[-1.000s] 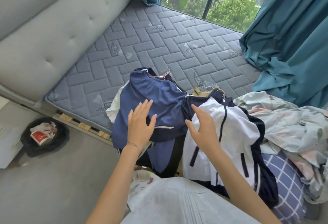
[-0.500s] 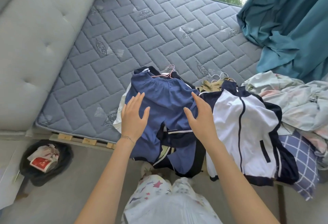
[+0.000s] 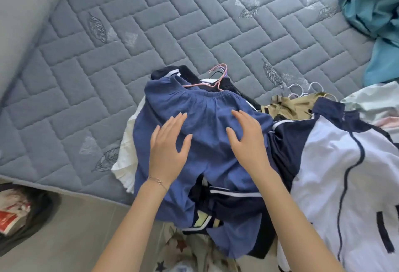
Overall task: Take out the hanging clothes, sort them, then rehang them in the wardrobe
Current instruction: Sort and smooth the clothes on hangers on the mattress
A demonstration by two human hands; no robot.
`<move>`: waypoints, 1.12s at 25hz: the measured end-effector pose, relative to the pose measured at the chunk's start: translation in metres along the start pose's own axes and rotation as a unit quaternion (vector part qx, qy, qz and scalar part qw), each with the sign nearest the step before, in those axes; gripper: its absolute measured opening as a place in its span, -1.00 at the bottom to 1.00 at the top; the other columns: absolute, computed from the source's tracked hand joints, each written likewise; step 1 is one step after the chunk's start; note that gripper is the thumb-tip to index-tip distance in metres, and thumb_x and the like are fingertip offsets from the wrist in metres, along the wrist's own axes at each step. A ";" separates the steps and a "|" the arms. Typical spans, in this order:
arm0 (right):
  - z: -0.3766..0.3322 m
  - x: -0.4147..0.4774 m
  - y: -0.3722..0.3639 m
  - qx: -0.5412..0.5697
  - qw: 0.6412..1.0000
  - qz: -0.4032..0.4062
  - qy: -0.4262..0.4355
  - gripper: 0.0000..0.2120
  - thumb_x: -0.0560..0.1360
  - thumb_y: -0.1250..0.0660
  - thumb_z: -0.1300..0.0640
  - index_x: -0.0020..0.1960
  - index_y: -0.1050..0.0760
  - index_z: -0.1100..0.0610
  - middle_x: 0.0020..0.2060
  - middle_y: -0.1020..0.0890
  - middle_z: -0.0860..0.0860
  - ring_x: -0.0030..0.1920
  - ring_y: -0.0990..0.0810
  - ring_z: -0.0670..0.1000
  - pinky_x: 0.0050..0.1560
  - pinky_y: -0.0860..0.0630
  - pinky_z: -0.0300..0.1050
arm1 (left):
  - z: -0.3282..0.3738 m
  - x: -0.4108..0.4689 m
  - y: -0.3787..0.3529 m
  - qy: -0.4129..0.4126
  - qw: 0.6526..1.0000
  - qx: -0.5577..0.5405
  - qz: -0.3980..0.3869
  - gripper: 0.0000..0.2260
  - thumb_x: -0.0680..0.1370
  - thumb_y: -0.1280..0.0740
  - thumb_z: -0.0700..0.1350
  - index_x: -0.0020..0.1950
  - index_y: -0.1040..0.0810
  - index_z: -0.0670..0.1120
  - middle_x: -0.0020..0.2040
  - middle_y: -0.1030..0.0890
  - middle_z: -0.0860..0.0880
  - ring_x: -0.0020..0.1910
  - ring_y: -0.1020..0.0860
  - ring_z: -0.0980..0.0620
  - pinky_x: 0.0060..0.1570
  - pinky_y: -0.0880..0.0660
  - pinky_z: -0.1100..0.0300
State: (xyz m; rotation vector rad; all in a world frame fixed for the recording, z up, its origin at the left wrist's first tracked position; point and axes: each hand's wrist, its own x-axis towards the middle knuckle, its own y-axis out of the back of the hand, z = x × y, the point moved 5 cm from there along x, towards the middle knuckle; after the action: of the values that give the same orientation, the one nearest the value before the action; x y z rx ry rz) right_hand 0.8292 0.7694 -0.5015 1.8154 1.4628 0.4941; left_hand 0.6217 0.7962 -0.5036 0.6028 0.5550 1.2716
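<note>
**Blue cotton under both my palms**

Blue, soft and crinkled, the trousers [image 3: 207, 133] lie on top of the clothes heap at the near edge of the mattress [image 3: 194, 23], waistband toward the far side, legs hanging over the edge toward me. My left hand [image 3: 167, 155] lies flat on the fabric with fingers spread, gripping nothing; my right hand [image 3: 248, 142] lies the same way just beside it, fingers apart, palm down on the cloth. A thin bracelet [image 3: 157, 180] sits on my left wrist.

A pink hanger [image 3: 218, 77] pokes out past the waistband, over a dark garment [image 3: 185, 72]. Under the trousers' left side a cream piece [image 3: 127, 155] shows. To the right lies the white and navy jacket [image 3: 345, 174], with a khaki garment [image 3: 291, 105] and white hanger hooks [image 3: 302, 90] beyond it. A teal curtain [image 3: 371, 8] bunches at the mattress's far right corner. On the floor to the left sits a dark bin [image 3: 28, 217].
</note>
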 end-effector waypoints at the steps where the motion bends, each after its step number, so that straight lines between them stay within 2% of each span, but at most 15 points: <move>1: 0.011 0.016 -0.009 -0.011 1.000 0.004 0.004 -0.52 0.55 -0.29 0.09 0.44 -0.35 0.15 0.40 -0.42 0.09 0.45 -0.30 0.11 0.44 -0.23 0.14 | -0.004 0.009 -0.012 -0.008 1.000 0.005 0.005 -0.56 0.58 -0.23 0.01 0.47 -0.34 0.04 0.44 -0.40 0.10 0.47 -0.28 0.09 0.47 -0.14 -0.05; 4: 0.042 0.063 -0.028 -0.062 0.998 -0.003 -0.012 -0.47 0.54 -0.29 0.06 0.47 -0.30 0.18 0.42 -0.40 0.11 0.46 -0.29 0.15 0.45 -0.21 0.14 | -0.013 0.028 -0.036 0.008 1.000 -0.013 0.018 -0.55 0.57 -0.23 0.02 0.47 -0.34 0.04 0.44 -0.40 0.11 0.47 -0.29 0.09 0.47 -0.15 -0.08; 6: 0.058 0.088 -0.036 -0.088 0.994 -0.028 -0.054 -0.46 0.57 -0.25 0.01 0.48 -0.27 0.19 0.42 -0.40 0.12 0.45 -0.30 0.16 0.43 -0.23 0.18 | -0.013 0.036 -0.043 0.022 0.998 -0.054 0.028 -0.56 0.57 -0.24 0.01 0.46 -0.36 0.03 0.42 -0.42 0.12 0.45 -0.32 0.09 0.45 -0.20 -0.10; 9: 0.074 0.103 -0.040 -0.056 0.989 -0.068 -0.120 -0.45 0.61 -0.19 -0.07 0.49 -0.24 0.20 0.39 -0.42 0.13 0.41 -0.35 0.16 0.38 -0.30 0.12 | -0.006 0.039 -0.051 0.032 0.995 -0.094 0.026 -0.58 0.59 -0.28 -0.05 0.45 -0.38 0.00 0.40 -0.44 0.11 0.41 -0.36 0.11 0.41 -0.28 -0.09; 12: 0.075 0.101 -0.035 -0.015 0.991 -0.042 -0.125 -0.70 0.60 -0.25 0.02 0.22 -0.48 0.18 0.01 -0.59 0.04 0.12 -0.54 0.10 0.02 -0.40 -0.10 | 0.001 0.038 -0.056 0.049 0.993 -0.103 0.016 -0.59 0.60 -0.30 -0.09 0.45 -0.38 -0.02 0.40 -0.44 0.11 0.41 -0.36 0.13 0.43 -0.27 0.05; 14: 0.073 0.095 -0.029 0.044 0.990 -0.016 -0.136 -0.84 0.56 -0.31 0.08 0.02 -0.55 0.17 -0.16 -0.58 -0.03 -0.04 -0.56 0.02 -0.16 -0.37 -0.30 | 0.005 0.037 -0.059 0.081 0.989 -0.127 0.005 -0.59 0.61 -0.29 -0.08 0.46 -0.37 -0.02 0.41 -0.43 0.12 0.42 -0.34 0.17 0.42 -0.22 0.30; 16: 0.062 0.084 -0.021 0.113 0.984 0.012 -0.139 -0.88 0.53 -0.35 0.11 -0.13 -0.57 0.16 -0.27 -0.58 -0.06 -0.18 -0.54 -0.08 -0.27 -0.35 -0.43 | 0.012 0.036 -0.060 0.108 0.982 -0.153 0.000 -0.58 0.62 -0.27 -0.05 0.47 -0.36 -0.03 0.42 -0.41 0.11 0.42 -0.32 0.20 0.36 -0.18 0.46; 18: 0.043 0.068 -0.015 0.178 0.975 0.034 -0.128 -0.88 0.51 -0.37 0.15 -0.19 -0.57 0.14 -0.32 -0.60 -0.09 -0.28 -0.52 -0.19 -0.26 -0.36 -0.46 | 0.021 0.038 -0.060 0.126 0.977 -0.171 0.011 -0.57 0.62 -0.26 -0.03 0.48 -0.34 -0.04 0.44 -0.40 0.09 0.43 -0.31 0.22 0.35 -0.18 0.47; 21: 0.016 0.036 -0.021 0.260 0.958 0.027 -0.116 -0.93 0.51 -0.37 0.22 -0.15 -0.60 0.15 -0.28 -0.64 -0.08 -0.26 -0.54 -0.24 -0.18 -0.42 -0.42 | 0.029 0.039 -0.061 0.163 0.960 -0.223 0.041 -0.55 0.60 -0.28 0.02 0.47 -0.36 -0.06 0.42 -0.44 0.05 0.41 -0.35 0.19 0.39 -0.28 0.27; 23: 0.005 0.017 -0.032 0.282 0.953 0.011 -0.112 -0.94 0.52 -0.36 0.24 -0.08 -0.61 0.14 -0.21 -0.65 -0.09 -0.18 -0.58 -0.23 -0.12 -0.45 -0.40 | 0.029 0.040 -0.063 0.184 0.949 -0.250 0.058 -0.70 0.59 -0.30 0.03 0.28 -0.51 -0.05 0.20 -0.60 0.11 0.24 -0.49 0.26 0.27 -0.41 0.21; 25: 0.002 0.003 -0.043 0.277 0.954 -0.022 -0.110 -0.91 0.53 -0.35 0.24 -0.01 -0.62 0.13 -0.13 -0.67 -0.09 -0.09 -0.61 -0.20 -0.05 -0.48 -0.37 | 0.022 0.039 -0.064 0.221 0.936 -0.264 0.076 -0.93 0.58 -0.32 -0.05 0.05 -0.51 0.01 -0.07 -0.61 0.20 -0.02 -0.54 0.35 0.09 -0.46 0.28; 26: 0.002 -0.001 -0.045 0.268 0.957 -0.042 -0.104 -0.88 0.53 -0.35 0.25 0.02 -0.62 0.12 -0.10 -0.68 -0.09 -0.06 -0.62 -0.19 -0.02 -0.50 -0.36 | 0.019 0.038 -0.064 0.232 0.935 -0.256 0.084 -0.93 0.58 -0.32 -0.10 0.03 -0.49 0.04 -0.13 -0.60 0.18 -0.10 -0.54 0.32 0.02 -0.46 0.32; 28: 0.006 0.000 -0.042 0.240 0.966 -0.050 -0.083 -0.85 0.52 -0.34 0.27 0.03 -0.63 0.12 -0.09 -0.68 -0.11 -0.04 -0.62 -0.20 0.01 -0.50 -0.37 | 0.010 0.036 -0.065 0.243 0.936 -0.241 0.087 -0.86 0.58 -0.30 -0.16 0.10 -0.52 0.02 -0.17 -0.61 0.03 -0.18 -0.54 0.19 -0.07 -0.47 0.31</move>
State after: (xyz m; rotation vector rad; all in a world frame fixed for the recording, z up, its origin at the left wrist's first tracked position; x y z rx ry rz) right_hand 0.8060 0.7711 -0.5367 2.0752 1.6432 -0.0760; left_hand 0.6816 0.8182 -0.5433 -0.0860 0.5704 1.6691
